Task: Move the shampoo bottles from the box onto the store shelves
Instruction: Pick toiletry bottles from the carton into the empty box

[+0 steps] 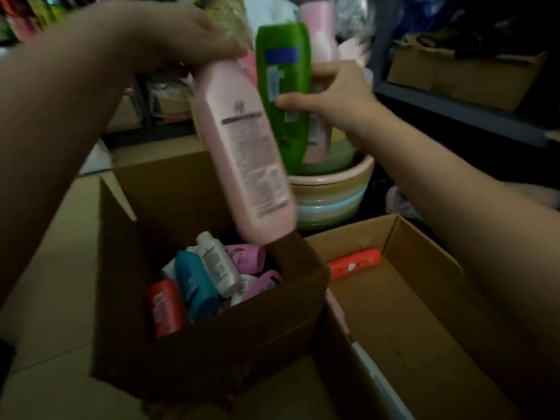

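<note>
The left hand (194,34) grips a pink bottle (245,153) above the box (212,344); the right hand (336,95) grips a green bottle (283,95).

Stack of pastel basins (330,189), pink rim uppermost, stands just behind the boxes. Second cardboard carton (424,313) sits open to the right, an orange packet (354,263) lying at its far end. Another brown carton (463,77) rests on a dark rack, upper right. Background blurred; other goods unidentifiable.

Only blurred, unreadable print on the pink bottle (242,147).
</note>
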